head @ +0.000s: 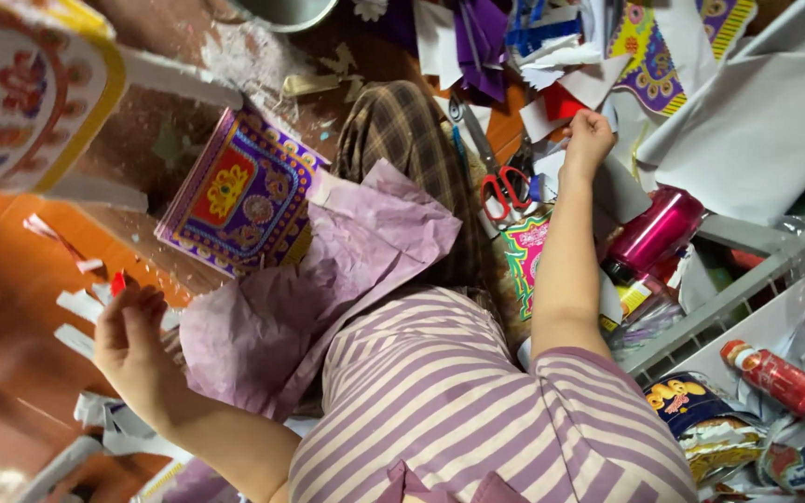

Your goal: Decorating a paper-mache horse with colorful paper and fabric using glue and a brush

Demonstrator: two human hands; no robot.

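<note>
Scissors (505, 191) lie on the floor just left of the bottle (654, 233), paper box (244, 196) farther left.

Orange-brown floor (11, 251), white wire rack (729, 298)

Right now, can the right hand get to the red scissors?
Probably yes. The right hand rests on paper scraps just above the red-handled scissors, which lie uncovered on the pile beside the forearm. Nothing sits on top of them, so a short pull back should reach the handles.
</note>
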